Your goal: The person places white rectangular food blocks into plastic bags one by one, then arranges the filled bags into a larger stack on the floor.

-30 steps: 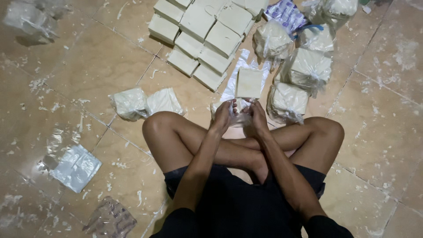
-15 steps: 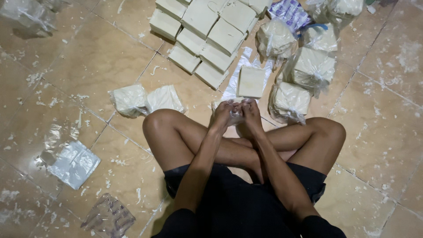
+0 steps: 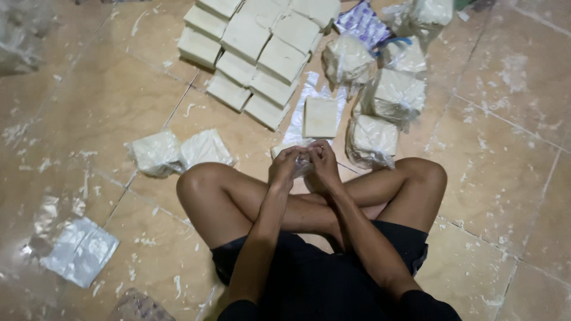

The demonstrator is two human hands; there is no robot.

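Clear plastic bag [image 3: 303,161] with pale block inside, crinkled, gripped between both hands [image 3: 304,163], fingers curled tight

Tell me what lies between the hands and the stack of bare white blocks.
In the head view, one bare white block on a clear plastic sheet lies between the hands and the stack.

The person wears dark, near-black shorts [image 3: 333,267] of soft cloth that end above the knees, with the legs bare below the hem. Both arms are bare to the bottom edge of the view, so no sleeves show. The left hand [image 3: 284,168] and right hand [image 3: 326,163] carry no gloves, rings or watch.
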